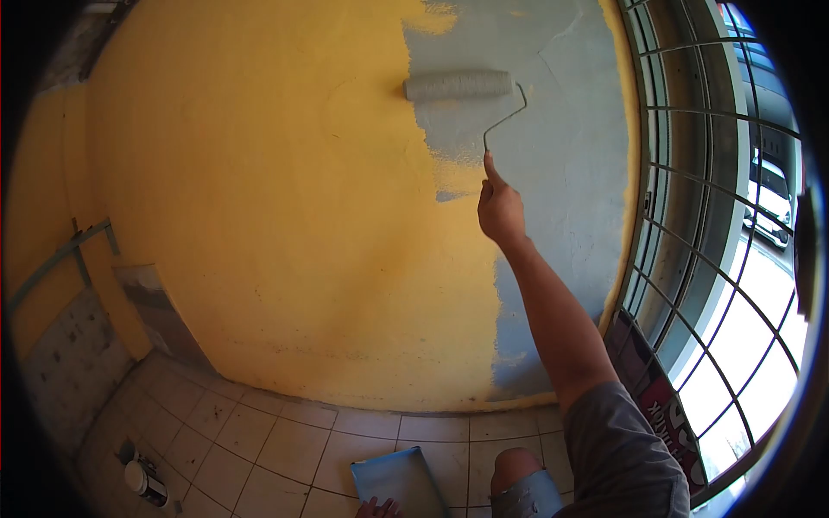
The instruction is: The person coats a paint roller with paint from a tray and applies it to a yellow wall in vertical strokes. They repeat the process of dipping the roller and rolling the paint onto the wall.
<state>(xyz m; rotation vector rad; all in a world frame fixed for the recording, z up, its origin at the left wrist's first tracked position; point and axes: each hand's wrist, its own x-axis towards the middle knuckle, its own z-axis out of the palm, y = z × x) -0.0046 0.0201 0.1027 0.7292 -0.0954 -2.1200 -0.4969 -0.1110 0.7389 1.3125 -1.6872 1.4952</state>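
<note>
- Okay, right hand (501, 210)?
- Raised, arm stretched up, fist closed round the handle of the paint roller (459, 85), index finger laid along the wire shaft.
- Roller where?
- High on the wall (259, 190), sleeve lying level and pressed to it, right at the edge where the grey patch (561, 155) meets the yellow.
- Left hand (377, 508)?
- Only fingertips show at the bottom edge, touching the near rim of the paint tray (401, 479). Can't tell if it grips or just rests.
- Tray?
- Flat on the floor tiles (276, 440), just beside the person's bent knee (514, 470).
- Anything else?
- Small can (143, 482) on the tiles far left, well apart from the tray. Window grille (708, 216) on the right.
</note>
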